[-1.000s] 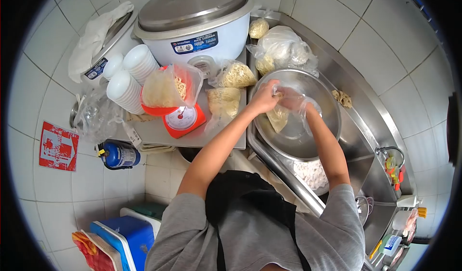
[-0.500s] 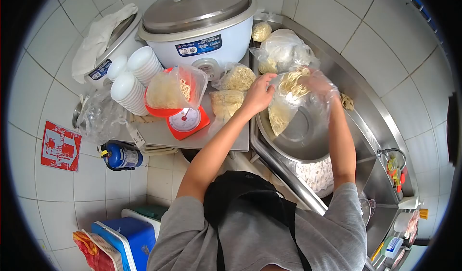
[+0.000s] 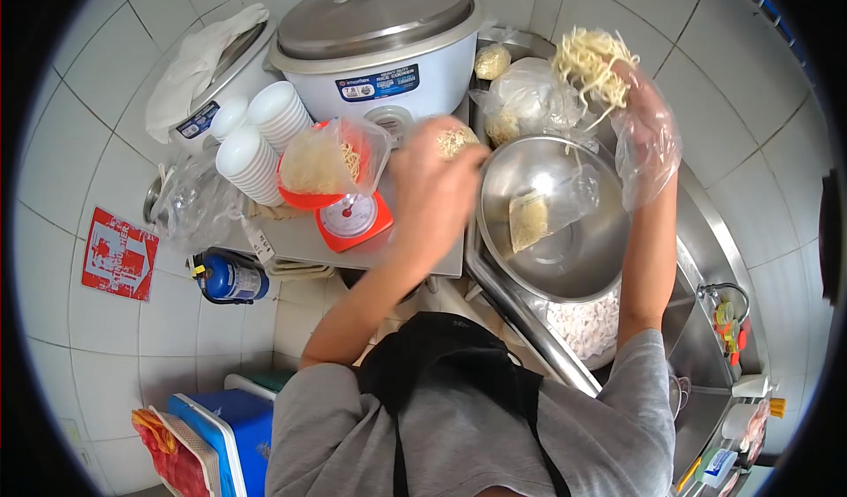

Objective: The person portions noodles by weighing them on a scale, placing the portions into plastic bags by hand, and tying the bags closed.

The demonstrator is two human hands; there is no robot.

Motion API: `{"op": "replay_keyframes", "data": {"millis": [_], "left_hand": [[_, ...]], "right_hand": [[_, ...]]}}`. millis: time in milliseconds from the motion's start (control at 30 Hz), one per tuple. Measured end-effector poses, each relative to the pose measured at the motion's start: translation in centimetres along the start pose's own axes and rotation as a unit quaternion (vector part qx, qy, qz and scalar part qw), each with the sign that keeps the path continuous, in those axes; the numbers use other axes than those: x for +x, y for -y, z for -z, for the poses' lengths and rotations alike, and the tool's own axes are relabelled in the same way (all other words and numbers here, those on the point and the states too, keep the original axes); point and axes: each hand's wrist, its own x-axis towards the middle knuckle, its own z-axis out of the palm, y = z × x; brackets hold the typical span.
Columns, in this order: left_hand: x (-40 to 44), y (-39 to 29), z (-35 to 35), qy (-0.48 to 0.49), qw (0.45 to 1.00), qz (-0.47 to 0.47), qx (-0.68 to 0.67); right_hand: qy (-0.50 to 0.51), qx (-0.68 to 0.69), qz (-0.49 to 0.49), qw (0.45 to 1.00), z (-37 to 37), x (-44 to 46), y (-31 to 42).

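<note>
My right hand [image 3: 642, 113], in a clear plastic glove, is closed around a clump of pale noodles [image 3: 593, 69] with strands hanging down. It is raised beyond the right rim of a large steel bowl [image 3: 573, 272]. Inside the bowl lies a clear plastic bag [image 3: 529, 222] with noodles in its lower end. My left hand [image 3: 434, 184] is bare and smeared by motion, left of the bowl, so its fingers are hard to read. Nearby on the left, an orange scale [image 3: 349, 221] carries an orange pan [image 3: 298, 199] with an open bag of noodles [image 3: 326, 163].
A big rice cooker [image 3: 375, 60] stands behind the scale, beside stacks of white bowls [image 3: 249, 161]. More bagged noodles [image 3: 491, 61] and a plastic bag [image 3: 534, 91] sit behind the steel bowl. Pale pieces fill a container [image 3: 587, 325] below it. A sink edge runs along the right.
My right hand has lifted the noodles up and right, away from the bowl. The noodle bag now rests in the bowl. My left hand has moved left and toward me.
</note>
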Motion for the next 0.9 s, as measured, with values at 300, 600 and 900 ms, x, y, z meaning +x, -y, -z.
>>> {"op": "replay_keyframes", "data": {"millis": [300, 600, 900], "left_hand": [[-0.3, 8.6, 8.4, 0.125, 0.952, 0.169, 0.225], [3.4, 13.4, 12.3, 0.218, 0.898, 0.368, -0.108], [5.4, 17.0, 15.6, 0.280, 0.865, 0.371, -0.189]], "right_hand": [[0.255, 0.114, -0.020, 0.960, -9.6, 4.9, -0.3], [0.255, 0.161, -0.091, 0.949, -22.2, 0.5, -6.7], [0.310, -0.207, 0.077, 0.925, -26.6, -2.7, -16.0]]}}
